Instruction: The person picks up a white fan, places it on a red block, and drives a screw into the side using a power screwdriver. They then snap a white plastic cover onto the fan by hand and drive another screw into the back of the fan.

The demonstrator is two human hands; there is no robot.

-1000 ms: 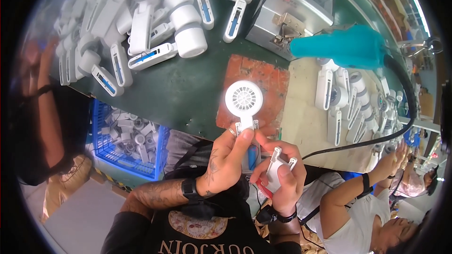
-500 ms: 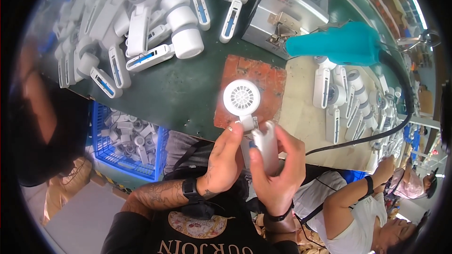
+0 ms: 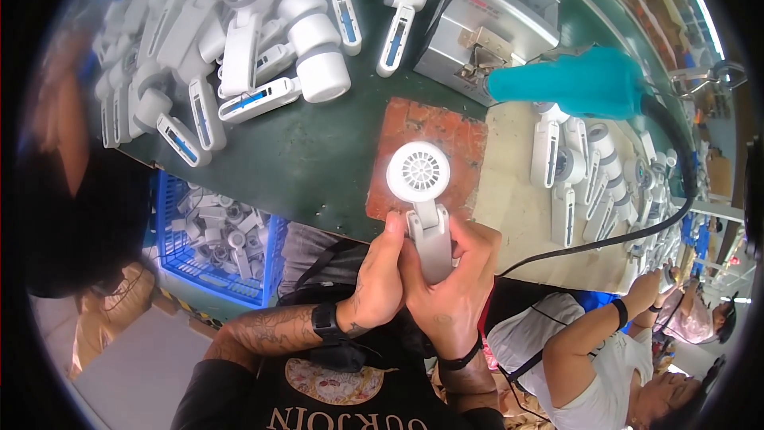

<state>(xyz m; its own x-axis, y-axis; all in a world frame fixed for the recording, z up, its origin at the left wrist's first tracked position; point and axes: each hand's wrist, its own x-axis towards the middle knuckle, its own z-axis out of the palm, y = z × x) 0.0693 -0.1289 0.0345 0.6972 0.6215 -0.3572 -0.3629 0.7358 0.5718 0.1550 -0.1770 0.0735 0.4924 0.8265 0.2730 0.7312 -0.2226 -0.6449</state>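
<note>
A white handheld fan (image 3: 419, 172) is held at the table's front edge, its round slotted grille facing up over a worn red-brown board (image 3: 390, 131). My right hand (image 3: 454, 302) wraps round the grey-white handle, its thumb and fingers on either side. Against the handle's left side, close to the joint below the fan head, rests my left hand (image 3: 376, 279) with its fingers closed. The handle's casing now sits in line with the neck. Its underside and the fingertips behind it are hidden.
Many white fans (image 3: 255, 56) are heaped at the back left, with more (image 3: 569, 167) at the right. A silver machine (image 3: 485, 16) stands behind the board, beside a teal tool (image 3: 565, 80) with a black cable. A blue crate (image 3: 274, 267) of parts is lower left. Co-workers sit on both sides.
The separate casing piece in my right hand has come up against the fan's neck and lines up with it. My hands have closed in together, and the fan head has shifted slightly right.
</note>
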